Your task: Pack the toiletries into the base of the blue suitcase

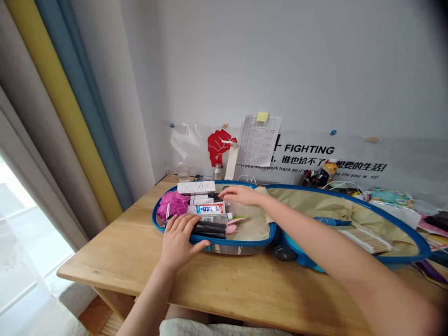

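A small suitcase (241, 242) with a blue rim lies open on the table. My left hand (178, 239) rests over its near left rim, fingers spread, fingertips against a black cylinder (210, 228). Inside the left half, my right hand (241, 194) reaches in with fingers stretched out, beside a dark item (216, 198) partly hidden under it. A pink bath puff (175, 205) fills the left end. Around the hands lie a white box (196, 187), a toothpaste tube (207, 208), a clear tube with a white cap (213, 218) and a pink-and-green toothbrush (238, 219).
The suitcase's other half holds a blue bottle-like item (329, 221) and a pack of cotton swabs (369, 240). Behind stand a clear cup (184, 173), a silver bottle (217, 172) and an orange-labelled bottle (328, 171). Curtains (75, 102) hang left of the wooden table (115, 252).
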Demonstrator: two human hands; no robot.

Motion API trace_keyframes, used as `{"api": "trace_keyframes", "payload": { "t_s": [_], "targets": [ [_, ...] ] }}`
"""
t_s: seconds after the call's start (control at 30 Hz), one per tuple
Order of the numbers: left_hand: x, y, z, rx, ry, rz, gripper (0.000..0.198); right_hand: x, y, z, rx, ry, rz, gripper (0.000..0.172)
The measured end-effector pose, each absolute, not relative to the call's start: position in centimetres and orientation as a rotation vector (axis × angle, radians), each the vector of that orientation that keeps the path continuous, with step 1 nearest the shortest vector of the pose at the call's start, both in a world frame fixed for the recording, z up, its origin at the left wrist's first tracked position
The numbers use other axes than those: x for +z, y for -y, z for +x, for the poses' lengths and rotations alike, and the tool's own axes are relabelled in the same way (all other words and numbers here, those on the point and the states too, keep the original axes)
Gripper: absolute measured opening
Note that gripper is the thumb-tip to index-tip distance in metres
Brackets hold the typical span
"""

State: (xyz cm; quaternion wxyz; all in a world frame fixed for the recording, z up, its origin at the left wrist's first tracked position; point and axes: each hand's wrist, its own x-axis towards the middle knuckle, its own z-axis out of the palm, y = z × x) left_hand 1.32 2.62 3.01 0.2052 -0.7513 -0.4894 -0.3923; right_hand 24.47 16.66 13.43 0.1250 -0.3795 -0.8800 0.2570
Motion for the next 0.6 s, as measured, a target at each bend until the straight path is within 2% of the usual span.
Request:
{"api": "trace_keyframes", "payload": {
  "t_s": [0.1,0.23,0.3,0.43,0.6],
  "targets": [
    [3.0,-2.6,1.3,-1.075,1.371,-2.093,0.061,15.5,-18.8,30.5,0.559,2.449,-1.375,0.041],
    [3.0,-2.7,1.2,-1.064,1.366,-2.086,0.062,15.2,-19.8,39.1,0.364,2.427,-1.822,0.022],
    [3.0,-2.7,1.2,-1.063,1.367,-2.078,0.062,13.8,-19.3,42.2,0.341,2.466,-2.012,0.018],
    [3.0,-2.7,1.3,-1.05,1.36,-2.07,0.062,10.2,-18.3,45.0,0.318,2.552,-2.243,0.027],
    [2.8,-2.6,1.3,-1.042,1.371,-2.061,0.062,8.2,-18.6,45.0,0.269,2.631,-2.239,0.032]
  ]
}}
